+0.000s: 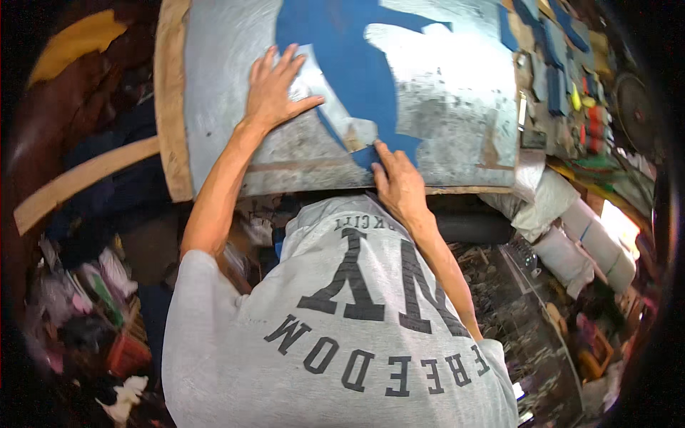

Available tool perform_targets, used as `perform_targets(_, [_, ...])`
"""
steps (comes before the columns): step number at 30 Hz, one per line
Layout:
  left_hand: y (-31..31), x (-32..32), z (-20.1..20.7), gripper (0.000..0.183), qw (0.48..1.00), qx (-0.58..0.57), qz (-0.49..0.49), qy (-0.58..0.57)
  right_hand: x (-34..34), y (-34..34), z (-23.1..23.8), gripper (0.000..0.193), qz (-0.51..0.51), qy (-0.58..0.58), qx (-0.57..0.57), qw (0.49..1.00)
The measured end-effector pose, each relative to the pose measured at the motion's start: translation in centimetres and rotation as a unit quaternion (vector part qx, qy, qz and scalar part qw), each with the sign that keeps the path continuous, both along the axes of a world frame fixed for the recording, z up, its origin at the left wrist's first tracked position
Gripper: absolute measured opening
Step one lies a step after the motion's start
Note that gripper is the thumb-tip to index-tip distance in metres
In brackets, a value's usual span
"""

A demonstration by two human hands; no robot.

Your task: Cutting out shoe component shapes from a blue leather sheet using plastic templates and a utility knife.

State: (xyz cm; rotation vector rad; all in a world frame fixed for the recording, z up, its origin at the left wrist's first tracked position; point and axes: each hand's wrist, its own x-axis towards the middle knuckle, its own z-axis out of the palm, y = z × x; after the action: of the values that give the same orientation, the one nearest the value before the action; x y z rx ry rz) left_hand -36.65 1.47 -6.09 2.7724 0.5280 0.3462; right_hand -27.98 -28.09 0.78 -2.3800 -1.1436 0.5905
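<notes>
An irregular blue sheet [357, 64], its edges cut into curves, lies on a metal-topped work table [221, 85]. A long pale grey flat template [334, 105] rests on the sheet's left side, slanting down toward my right hand. My left hand [275, 89] lies flat with spread fingers, partly over the template's upper left edge and partly on the metal. At the template's lower end, my right hand [401, 182] touches the blue sheet with its index finger forward and the other fingers curled. Whatever it grips is hidden by the fingers.
A wooden strip [170, 93] edges the table's left side. Blue pieces and small tools crowd a bench at the right, beside a dark round wheel [633, 103]. White wrapped bundles [589, 235] stand at lower right. Scraps and bags [100, 285] litter the lower left.
</notes>
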Motion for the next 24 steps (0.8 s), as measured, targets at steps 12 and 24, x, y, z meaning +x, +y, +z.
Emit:
perform_targets(12, [1.4, -1.2, 1.0, 0.088, 0.994, 0.005, -0.01, 0.111, 25.0, -10.6, -0.2, 0.016, -0.227, -0.272, 0.098, 0.93])
perform_targets(24, [-0.4, 1.8, 4.2, 0.091, 0.975, 0.044, 0.011, 0.216, 39.0, -12.8, -6.0, 0.055, -0.213, -0.105, -0.089, 0.967])
